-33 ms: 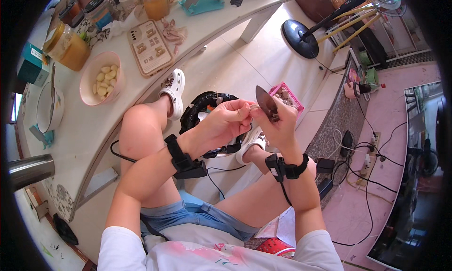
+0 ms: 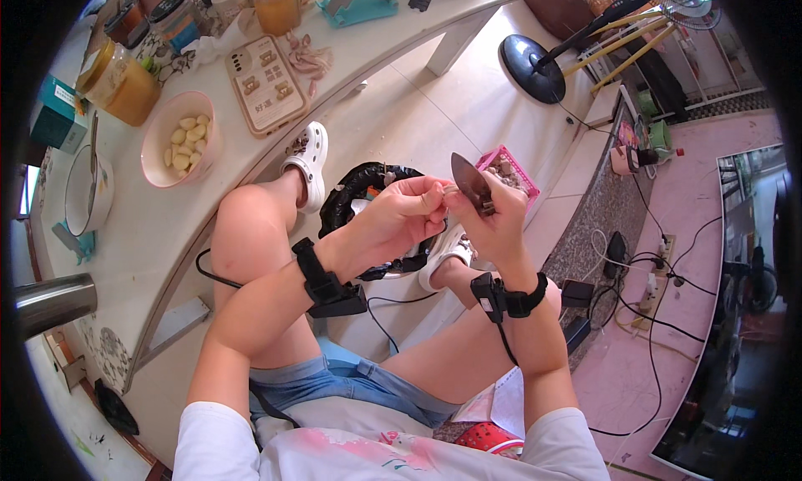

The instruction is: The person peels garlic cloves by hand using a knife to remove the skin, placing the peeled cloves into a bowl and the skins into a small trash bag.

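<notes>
- Small pale piece point(image 2: 449, 190), partly hidden, at the fingertips: left hand point(image 2: 397, 218) pinched on it, right hand point(image 2: 499, 218) curled round a knife point(image 2: 472, 182).
- Below grip: black-lined bin point(image 2: 336, 212), tiled floor point(image 2: 426, 113).
- Beyond: pink basket point(image 2: 528, 183).
- Left: white table point(image 2: 359, 71).

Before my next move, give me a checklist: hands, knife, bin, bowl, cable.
1. Knife gripped: ok, in the right hand.
2. Left hand clear of the knife: cannot tell; fingertips are close.
3. Small piece at the fingertips: cannot tell what; fingers hide most.
4. Black-lined bin open: ok, beneath the left hand.
5. Bowl of pale cloves upright: ok, on the table.
6. Cable kept clear of you: not ok; it hangs from the right wrist device.
</notes>
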Action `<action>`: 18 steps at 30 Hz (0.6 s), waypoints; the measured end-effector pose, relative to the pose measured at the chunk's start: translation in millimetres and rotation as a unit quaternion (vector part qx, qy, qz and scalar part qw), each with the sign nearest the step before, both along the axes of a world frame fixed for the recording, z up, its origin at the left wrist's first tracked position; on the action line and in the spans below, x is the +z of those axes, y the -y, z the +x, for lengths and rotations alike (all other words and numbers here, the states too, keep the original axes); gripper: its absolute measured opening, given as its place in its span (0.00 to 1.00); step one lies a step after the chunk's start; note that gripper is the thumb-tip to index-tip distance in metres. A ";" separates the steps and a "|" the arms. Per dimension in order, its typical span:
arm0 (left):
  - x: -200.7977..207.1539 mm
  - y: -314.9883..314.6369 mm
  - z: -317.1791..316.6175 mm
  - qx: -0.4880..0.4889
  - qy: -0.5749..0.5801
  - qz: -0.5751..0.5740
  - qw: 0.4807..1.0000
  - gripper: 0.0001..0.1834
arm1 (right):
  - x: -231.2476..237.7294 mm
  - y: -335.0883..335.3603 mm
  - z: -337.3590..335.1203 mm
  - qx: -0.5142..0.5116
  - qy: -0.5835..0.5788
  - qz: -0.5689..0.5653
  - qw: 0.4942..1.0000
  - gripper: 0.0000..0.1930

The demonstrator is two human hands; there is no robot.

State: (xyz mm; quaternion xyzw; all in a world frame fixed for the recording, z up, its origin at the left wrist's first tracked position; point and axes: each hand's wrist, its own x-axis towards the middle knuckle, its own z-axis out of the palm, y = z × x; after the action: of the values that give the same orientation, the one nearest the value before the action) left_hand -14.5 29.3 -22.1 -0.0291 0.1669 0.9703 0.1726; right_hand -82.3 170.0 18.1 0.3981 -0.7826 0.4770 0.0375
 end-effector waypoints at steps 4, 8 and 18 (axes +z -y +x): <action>-6.9 -0.3 0.2 -0.003 -0.028 0.046 0.999 0.10 | 3.0 0.0 1.5 0.001 0.000 0.015 1.000 0.12; -10.2 -1.2 0.1 0.004 -0.016 0.038 0.999 0.09 | -0.8 -2.3 1.9 0.007 -0.006 0.020 1.000 0.12; -2.1 3.1 -3.3 0.050 -0.034 -0.149 0.987 0.08 | -1.2 -4.2 -0.1 0.002 0.102 -0.010 0.995 0.08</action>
State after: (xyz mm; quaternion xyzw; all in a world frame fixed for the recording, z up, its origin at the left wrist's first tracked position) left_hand -17.7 26.1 -24.2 -0.0298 0.3135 0.9425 0.1116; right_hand -82.4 174.3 16.9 0.3485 -0.7769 0.5228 -0.0391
